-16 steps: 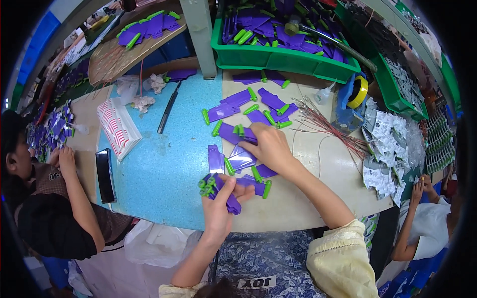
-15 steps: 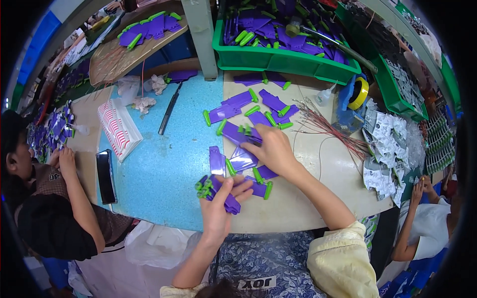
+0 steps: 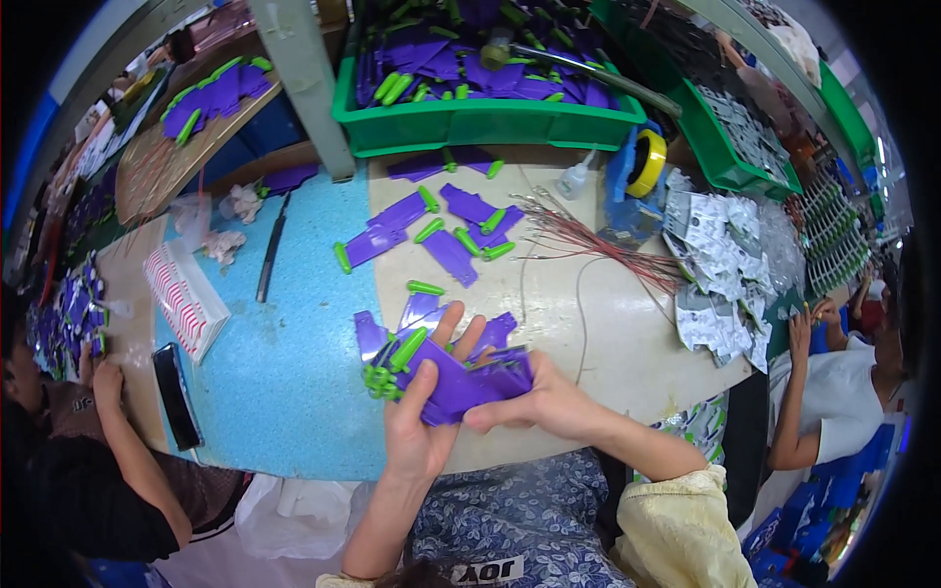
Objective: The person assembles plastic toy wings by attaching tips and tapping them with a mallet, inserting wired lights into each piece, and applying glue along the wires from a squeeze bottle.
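Flat purple plastic pieces with bright green tube-like ends [image 3: 456, 387] are stacked between my hands at the near side of the table. My left hand [image 3: 417, 426] grips the stack at its left part, thumb on top, with the green ends bunched at the left. My right hand [image 3: 549, 400] is closed on the stack's right end, thumb at its near edge. How many pieces are in the stack I cannot tell. Just beyond lie more pieces of the same kind, such as a purple piece [image 3: 451, 257], scattered over the beige tabletop.
A green crate [image 3: 490, 129] full of purple pieces stands at the back. Red wires [image 3: 627, 257], a yellow tape roll [image 3: 647, 165] and silvery packets [image 3: 720, 250] lie to the right. A black pen [image 3: 272, 250] and phone [image 3: 176, 397] are left. People sit on both sides.
My right hand has come back from the scattered pieces to the stack in my left hand. The stack is now held out flatter between both hands. The view has shifted right.
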A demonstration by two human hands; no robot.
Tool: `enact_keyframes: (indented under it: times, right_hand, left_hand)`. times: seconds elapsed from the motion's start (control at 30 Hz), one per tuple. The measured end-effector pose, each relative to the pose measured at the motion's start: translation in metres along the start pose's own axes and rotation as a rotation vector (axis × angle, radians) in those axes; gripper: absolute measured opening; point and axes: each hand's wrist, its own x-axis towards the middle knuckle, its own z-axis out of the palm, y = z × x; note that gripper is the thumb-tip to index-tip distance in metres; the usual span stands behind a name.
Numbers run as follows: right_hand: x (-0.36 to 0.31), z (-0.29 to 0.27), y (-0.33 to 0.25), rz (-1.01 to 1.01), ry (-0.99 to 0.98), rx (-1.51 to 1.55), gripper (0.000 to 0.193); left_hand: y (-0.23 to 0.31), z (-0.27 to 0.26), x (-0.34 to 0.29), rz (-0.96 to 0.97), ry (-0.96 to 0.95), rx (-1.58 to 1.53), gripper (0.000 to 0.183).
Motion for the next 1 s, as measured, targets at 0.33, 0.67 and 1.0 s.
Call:
enact_keyframes:
  times: [0.33, 0.67, 1.0]
  right_hand:
    - [-0.018, -0.031, 0.009, -1.251, 0.386, -1.339, 0.041]
    - [0.014, -0.069, 0.022, -0.649, 0.266, -1.188, 0.037]
    - [-0.022, -0.013, 0.038, -0.956, 0.2, -1.532, 0.032]
  left_hand:
    - [-0.019, 0.019, -0.008, 0.135, 0.016, 0.474, 0.024]
    - [-0.004, -0.02, -0.037, -0.289, 0.063, 0.846, 0.024]
    - [-0.023, 0.005, -0.018, -0.16, 0.141, 0.129, 0.039]
